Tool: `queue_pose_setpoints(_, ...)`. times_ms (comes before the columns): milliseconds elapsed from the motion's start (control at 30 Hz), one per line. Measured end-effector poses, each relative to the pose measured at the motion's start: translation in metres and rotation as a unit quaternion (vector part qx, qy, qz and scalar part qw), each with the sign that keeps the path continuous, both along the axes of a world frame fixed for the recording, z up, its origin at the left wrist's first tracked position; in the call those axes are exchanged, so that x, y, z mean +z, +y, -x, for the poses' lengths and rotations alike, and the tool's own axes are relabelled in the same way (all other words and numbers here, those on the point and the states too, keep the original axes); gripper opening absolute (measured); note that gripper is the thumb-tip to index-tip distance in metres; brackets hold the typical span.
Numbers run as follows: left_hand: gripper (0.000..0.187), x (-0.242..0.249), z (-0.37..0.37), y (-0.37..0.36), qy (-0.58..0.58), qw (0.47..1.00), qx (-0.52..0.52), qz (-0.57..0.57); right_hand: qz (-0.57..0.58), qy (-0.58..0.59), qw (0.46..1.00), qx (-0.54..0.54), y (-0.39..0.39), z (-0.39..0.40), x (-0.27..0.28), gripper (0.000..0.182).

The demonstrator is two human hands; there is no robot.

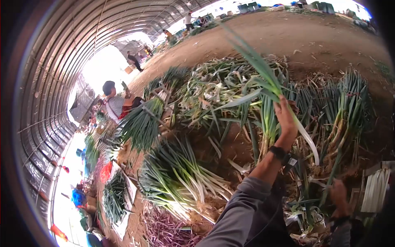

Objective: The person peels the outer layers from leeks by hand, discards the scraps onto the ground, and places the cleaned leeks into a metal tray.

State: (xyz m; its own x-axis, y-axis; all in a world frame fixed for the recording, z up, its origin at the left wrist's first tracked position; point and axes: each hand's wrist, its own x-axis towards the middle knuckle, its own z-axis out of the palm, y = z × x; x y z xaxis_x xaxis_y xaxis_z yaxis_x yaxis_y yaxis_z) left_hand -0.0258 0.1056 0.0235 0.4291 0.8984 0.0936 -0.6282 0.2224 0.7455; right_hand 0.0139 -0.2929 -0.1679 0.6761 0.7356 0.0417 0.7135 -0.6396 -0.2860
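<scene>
A large green onion [306,142] slants across my view, its leaves fanning toward the top and its white root end low at the right. My left hand [284,117] is closed round its stalk just below the leaves. Lower right, my right hand [339,197] is smeared by motion, and I cannot tell how its fingers stand. Beside that hand runs a long green leaf [334,175]. Behind the held onion, bundles of green onions [349,99] stand upright, with roots and dry skins about their lower ends.
A pile of trimmed onions [181,177] lies on the soil at left of centre. Loose leaves [222,82] heap up beyond. White stalks [376,189] lie at the far right, purple-red stems [166,226] at the bottom. A person [117,101] in stripes sits at the left.
</scene>
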Motion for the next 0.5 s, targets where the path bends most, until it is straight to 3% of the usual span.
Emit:
queue_pose_setpoints(33, 0.042, -0.002, 0.001, -0.001, -0.01, 0.999, -0.03, 0.029, -0.048, 0.19, 0.98, -0.037, 0.022, 0.027, 0.043, 0.027)
queue_pose_setpoints(67, 0.042, -0.006, -0.003, -0.01, -0.006, 0.999, -0.039, 0.033, -0.096, 0.373, 0.92, -0.075, 0.047, 0.057, 0.088, 0.029)
queue_pose_setpoints(133, 0.043, 0.001, -0.011, -0.023, -0.093, 0.989, -0.055, 0.098, -0.202, 0.449, 0.87, 0.015, 0.069, 0.063, 0.066, 0.036)
queue_pose_setpoints(200, 0.042, 0.003, -0.009, -0.042, -0.084, 0.987, -0.088, 0.104, -0.341, 0.577, 0.741, -0.046, 0.105, 0.072, 0.117, 0.039)
queue_pose_setpoints(233, 0.042, -0.003, -0.012, -0.051, -0.076, 0.984, -0.119, 0.111, -0.341, 0.575, 0.742, -0.046, 0.115, 0.056, 0.108, 0.039)
queue_pose_setpoints(300, 0.037, -0.008, -0.012, -0.066, -0.055, 0.973, -0.18, 0.133, -0.514, 0.359, 0.779, -0.005, 0.14, 0.018, 0.075, 0.043)
queue_pose_setpoints(333, 0.037, -0.013, -0.014, -0.069, -0.054, 0.973, -0.181, 0.132, -0.514, 0.359, 0.779, -0.006, 0.146, 0.013, 0.096, 0.043)
queue_pose_setpoints(400, 0.03, -0.023, -0.02, -0.072, 0.043, 0.968, -0.214, 0.123, -0.674, 0.477, 0.561, -0.053, 0.15, 0.014, 0.149, 0.038)
queue_pose_setpoints(433, 0.023, -0.014, -0.015, -0.079, 0.043, 0.964, -0.212, 0.152, -0.621, 0.268, 0.734, -0.063, 0.145, 0.009, 0.148, 0.039)
queue_pose_setpoints(467, 0.023, -0.012, -0.014, -0.077, 0.045, 0.964, -0.213, 0.153, -0.521, 0.038, 0.85, -0.068, 0.14, 0.004, 0.148, 0.04)
queue_pose_setpoints(500, 0.024, -0.014, -0.016, -0.073, 0.047, 0.954, -0.254, 0.151, -0.679, 0.248, 0.686, -0.086, 0.15, 0.019, 0.183, 0.04)
